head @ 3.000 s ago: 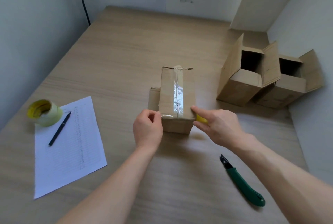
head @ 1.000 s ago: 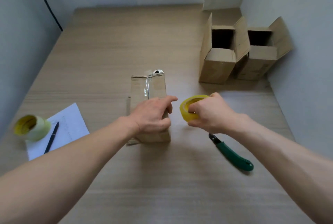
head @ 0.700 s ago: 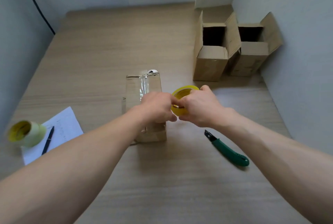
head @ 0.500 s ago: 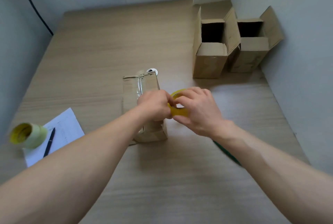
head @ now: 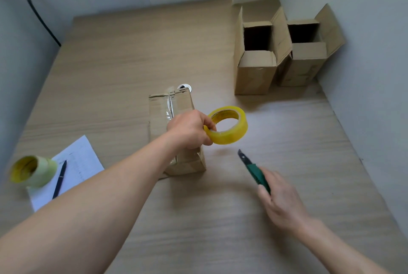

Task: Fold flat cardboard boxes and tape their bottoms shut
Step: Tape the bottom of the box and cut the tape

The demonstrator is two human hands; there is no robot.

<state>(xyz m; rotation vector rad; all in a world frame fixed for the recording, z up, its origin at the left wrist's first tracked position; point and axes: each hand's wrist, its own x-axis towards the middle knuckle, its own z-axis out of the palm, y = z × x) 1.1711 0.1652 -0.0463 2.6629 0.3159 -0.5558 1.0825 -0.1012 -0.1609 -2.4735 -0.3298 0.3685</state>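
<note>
Now that the tape roll [head: 227, 125] has passed into the left hand [head: 190, 130] grip, the right hand [head: 278, 199] closes on the knife [head: 254, 170], ready to cut.

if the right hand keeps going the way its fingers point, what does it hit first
The green utility knife: the right hand points up and left along the table, and its fingertips already seem to be on the handle. Beyond the blade, the line runs toward the taped box, though depth is hard to judge.
</note>
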